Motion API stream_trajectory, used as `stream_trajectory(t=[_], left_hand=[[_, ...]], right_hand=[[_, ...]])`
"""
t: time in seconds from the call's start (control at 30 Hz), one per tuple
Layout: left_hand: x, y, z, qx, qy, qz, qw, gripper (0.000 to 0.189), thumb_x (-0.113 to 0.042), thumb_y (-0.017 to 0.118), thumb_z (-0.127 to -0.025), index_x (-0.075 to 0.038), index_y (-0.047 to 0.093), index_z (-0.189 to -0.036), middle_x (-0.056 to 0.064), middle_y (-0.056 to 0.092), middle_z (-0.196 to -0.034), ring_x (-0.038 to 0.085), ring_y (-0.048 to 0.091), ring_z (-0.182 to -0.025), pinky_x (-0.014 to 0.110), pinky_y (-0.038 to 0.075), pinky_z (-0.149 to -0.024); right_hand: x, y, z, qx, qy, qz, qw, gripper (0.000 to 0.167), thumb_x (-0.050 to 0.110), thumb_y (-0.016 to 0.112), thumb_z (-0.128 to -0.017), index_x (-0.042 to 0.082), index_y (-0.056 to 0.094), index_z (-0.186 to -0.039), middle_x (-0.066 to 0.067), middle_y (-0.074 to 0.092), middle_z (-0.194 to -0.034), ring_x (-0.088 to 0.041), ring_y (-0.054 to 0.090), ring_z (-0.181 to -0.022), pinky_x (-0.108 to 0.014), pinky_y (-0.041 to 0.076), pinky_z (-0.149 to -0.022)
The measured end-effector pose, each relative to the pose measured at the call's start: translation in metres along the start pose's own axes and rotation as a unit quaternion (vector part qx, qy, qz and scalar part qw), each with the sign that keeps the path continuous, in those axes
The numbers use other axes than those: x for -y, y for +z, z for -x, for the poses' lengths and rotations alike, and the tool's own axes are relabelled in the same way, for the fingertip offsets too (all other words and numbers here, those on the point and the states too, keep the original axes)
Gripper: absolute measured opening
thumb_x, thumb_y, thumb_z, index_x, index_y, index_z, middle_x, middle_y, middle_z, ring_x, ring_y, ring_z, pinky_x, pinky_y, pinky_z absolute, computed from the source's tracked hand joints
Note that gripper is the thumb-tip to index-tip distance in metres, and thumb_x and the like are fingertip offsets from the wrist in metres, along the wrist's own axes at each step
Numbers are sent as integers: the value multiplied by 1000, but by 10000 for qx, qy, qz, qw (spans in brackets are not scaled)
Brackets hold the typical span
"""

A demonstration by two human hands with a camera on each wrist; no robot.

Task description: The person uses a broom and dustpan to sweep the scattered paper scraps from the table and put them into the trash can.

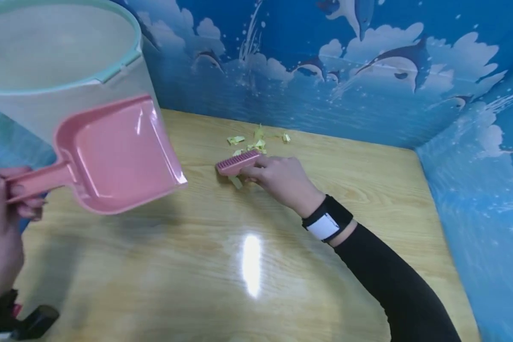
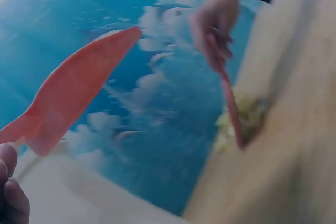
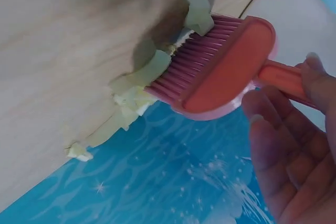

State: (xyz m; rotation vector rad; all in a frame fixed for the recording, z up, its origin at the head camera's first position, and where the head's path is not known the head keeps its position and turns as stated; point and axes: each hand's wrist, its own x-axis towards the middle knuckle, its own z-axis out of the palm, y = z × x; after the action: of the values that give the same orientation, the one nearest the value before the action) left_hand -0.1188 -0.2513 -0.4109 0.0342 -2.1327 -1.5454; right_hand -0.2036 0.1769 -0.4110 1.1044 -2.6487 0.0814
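Note:
At the left of the head view, my left hand grips the handle of a pink dustpan. The pan is held up off the table, its bare inner face showing, and overlaps the front of a bin. Near the back of the table my right hand holds a small pink brush by its handle. Pale yellow-green peel scraps lie beside and behind the brush. Seen from the right wrist, the bristles meet several curled peel pieces, with thumb and fingers around the orange-pink handle.
A large whitish bin with a pale green rim stands at the back left, its mouth open upward. Blue dolphin-print sheeting rises along the back and right edges of the wood-grain table.

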Motion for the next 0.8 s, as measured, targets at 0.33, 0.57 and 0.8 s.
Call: stream_trajectory(t=[0.33,0.57,0.8], left_hand=[[28,58,29,1041,233,-37,9943,30,-8,45,-108,8,70,-108,-12,71,-80,2,60,-62,11,47,-53],[50,89,35,1887,-220,-169,9816,32,-16,44,-110,4,69,-113,-1,68,-76,12,61,-62,20,47,-50],[65,110,34,2062,-315,96,9780,32,-20,45,-110,0,71,-112,7,67,-73,18,58,-58,24,46,-47]], right_hand=[[6,-48,74,-325,123,-145,9993,28,25,76,-92,23,74,-120,-4,77,-103,-19,73,-78,-30,50,-49],[-23,-42,42,-308,759,-108,9966,25,27,72,-96,21,76,-120,-4,77,-102,-20,72,-75,-34,49,-49],[-35,-12,38,283,913,-217,9952,23,27,68,-98,26,75,-120,1,75,-99,-16,70,-73,-31,45,-49]])
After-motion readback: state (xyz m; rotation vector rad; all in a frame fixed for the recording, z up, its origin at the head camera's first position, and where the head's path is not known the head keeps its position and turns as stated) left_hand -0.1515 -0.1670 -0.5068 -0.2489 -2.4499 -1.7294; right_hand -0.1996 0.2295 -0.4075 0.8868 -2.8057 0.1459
